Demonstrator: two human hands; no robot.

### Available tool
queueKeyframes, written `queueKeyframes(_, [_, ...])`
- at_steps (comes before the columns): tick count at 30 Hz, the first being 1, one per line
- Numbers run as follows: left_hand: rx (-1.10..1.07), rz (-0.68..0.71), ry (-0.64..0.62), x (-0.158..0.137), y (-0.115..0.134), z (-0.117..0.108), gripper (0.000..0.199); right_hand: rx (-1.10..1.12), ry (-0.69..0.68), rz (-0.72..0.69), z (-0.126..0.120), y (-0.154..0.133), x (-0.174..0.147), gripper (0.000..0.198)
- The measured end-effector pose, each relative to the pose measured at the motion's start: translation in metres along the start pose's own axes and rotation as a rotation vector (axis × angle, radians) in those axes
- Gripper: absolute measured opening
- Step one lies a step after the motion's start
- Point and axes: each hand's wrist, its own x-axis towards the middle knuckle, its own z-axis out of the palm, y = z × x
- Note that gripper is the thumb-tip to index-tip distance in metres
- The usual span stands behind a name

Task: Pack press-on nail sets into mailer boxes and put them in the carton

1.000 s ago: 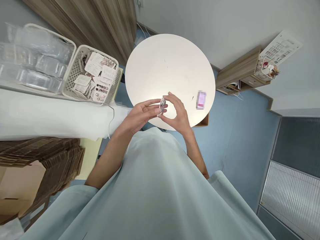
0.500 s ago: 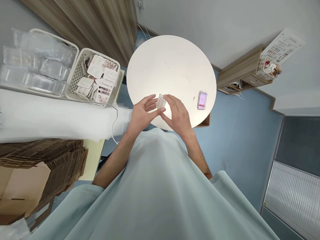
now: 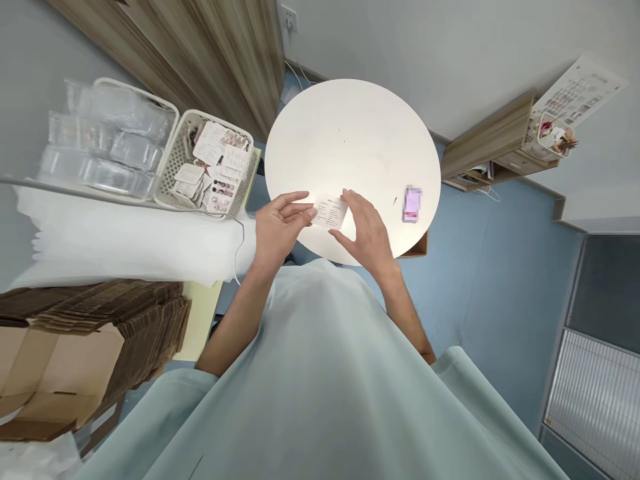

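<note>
Over the near part of the round white table, a small white card with lines of print faces up. My left hand pinches its left edge between thumb and fingers. Close to the card's right side is my right hand, its thumb and fingers spread apart around that end. The right fingertips lie near the upper right corner; whether they touch it I cannot tell. A phone-like pinkish item, pixelated, lies on the table to the right.
On the left stand a white basket of clear plastic packs and another basket of printed cards. Below them are white wrapping sheets and stacked brown cardboard boxes. A wooden shelf stands at the right wall.
The card has turned from upright to lying wide between my hands, showing more of its printed face. My hands have moved further apart, and the right thumb has come off it.
</note>
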Motion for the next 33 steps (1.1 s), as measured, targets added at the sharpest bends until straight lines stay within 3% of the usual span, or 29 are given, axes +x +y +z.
queueKeyframes(6, [0.103, 0.057, 0.052, -0.010, -0.008, 0.004, 0.042, -0.095, -0.040, -0.016, 0.023, -0.013, 0.013, 0.080])
queueKeyframes(11, [0.041, 0.026, -0.007, -0.013, -0.010, -0.005, 0.048, 0.025, -0.041, 0.030, 0.037, -0.017, 0.022, 0.078])
queueKeyframes(18, [-0.260, -0.263, -0.244, 0.000, -0.021, -0.036, 0.067, 0.481, -0.081, 0.115, 0.036, -0.031, 0.027, 0.116])
queueKeyframes(21, [-0.334, -0.321, -0.252, 0.005, -0.029, -0.046, 0.063, 0.546, -0.100, 0.116, 0.043, -0.035, 0.028, 0.122])
queueKeyframes(25, [-0.298, -0.322, -0.144, 0.010, -0.036, -0.056, 0.066, 0.480, -0.092, 0.120, 0.049, -0.038, 0.028, 0.123])
queueKeyframes(33, [-0.101, -0.132, -0.083, 0.019, -0.035, -0.073, 0.072, 0.124, -0.081, 0.032, 0.062, -0.051, 0.039, 0.097])
